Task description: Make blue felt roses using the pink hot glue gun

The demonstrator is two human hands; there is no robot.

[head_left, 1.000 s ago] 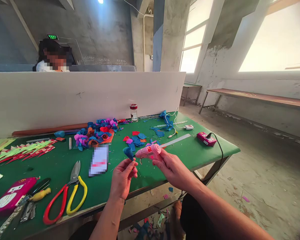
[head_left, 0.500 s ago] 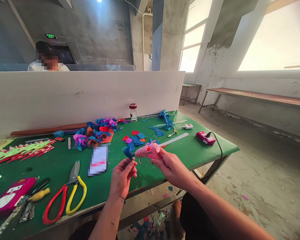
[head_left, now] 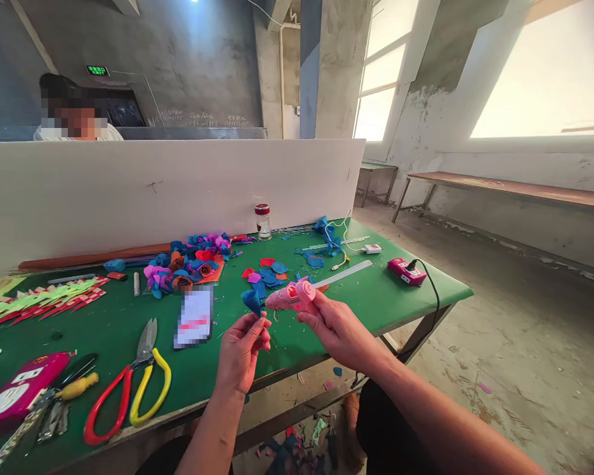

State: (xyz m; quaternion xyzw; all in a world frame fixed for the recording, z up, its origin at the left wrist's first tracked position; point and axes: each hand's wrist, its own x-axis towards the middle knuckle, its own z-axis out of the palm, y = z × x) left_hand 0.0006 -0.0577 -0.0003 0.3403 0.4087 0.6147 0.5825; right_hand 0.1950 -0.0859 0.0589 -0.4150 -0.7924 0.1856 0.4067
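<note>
Between the thumb and fingers of my left hand (head_left: 245,349) is the base of a blue paper flower (head_left: 252,301), held upright above the table's front edge. My right hand (head_left: 340,331) is wrapped round a pink hot glue gun (head_left: 292,297), its nozzle pointing left at the flower's lower side. The nozzle tip is at or very near the paper; I cannot tell if it touches. A pale glue stick (head_left: 344,276) juts from the gun's rear. Just beyond lie loose blue, red and pink paper petals (head_left: 272,276).
Finished paper flowers (head_left: 193,260) are heaped at the back beside a phone (head_left: 194,318). Red-and-yellow-handled scissors (head_left: 133,382) lie at front left near a magenta box (head_left: 27,386). A lidded jar (head_left: 263,222), a magenta socket (head_left: 406,271) and a white partition (head_left: 178,185) stand farther off.
My hands, the flower and the glue gun keep almost the same position. The person behind the partition has shifted to the left.
</note>
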